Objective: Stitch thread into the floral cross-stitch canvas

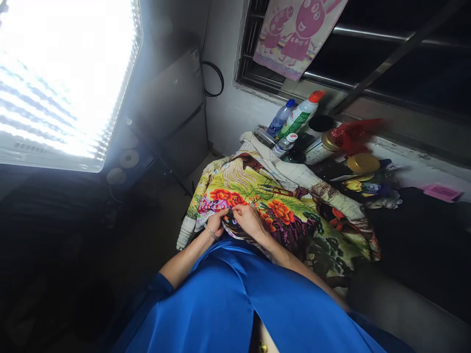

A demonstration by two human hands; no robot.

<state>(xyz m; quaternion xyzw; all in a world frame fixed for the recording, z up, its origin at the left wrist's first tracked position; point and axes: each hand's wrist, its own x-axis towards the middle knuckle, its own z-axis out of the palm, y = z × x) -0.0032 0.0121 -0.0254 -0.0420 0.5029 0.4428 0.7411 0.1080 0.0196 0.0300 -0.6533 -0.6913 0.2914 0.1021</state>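
A cross-stitch cloth (235,179) with orange and pink flowers on yellow-green ground spreads before me, its edges rolled. At its near edge my left hand (216,223), with a bangle at the wrist, is closed on the cloth, thumb on top. Right beside it, my right hand (249,220) is closed in a pinch over the flowered part. Whatever lies between its fingertips is too small to make out. A pair of red-handled thread snips (281,191) lies on the cloth beyond my right hand.
A bright lamp panel (62,83) stands at upper left on a stand. Behind the cloth are a blue-capped bottle (281,117), a red-capped spray can (301,115), a small clear bottle (285,145) and a gold-lidded jar (362,163). A printed pink cloth (298,37) hangs at the barred window.
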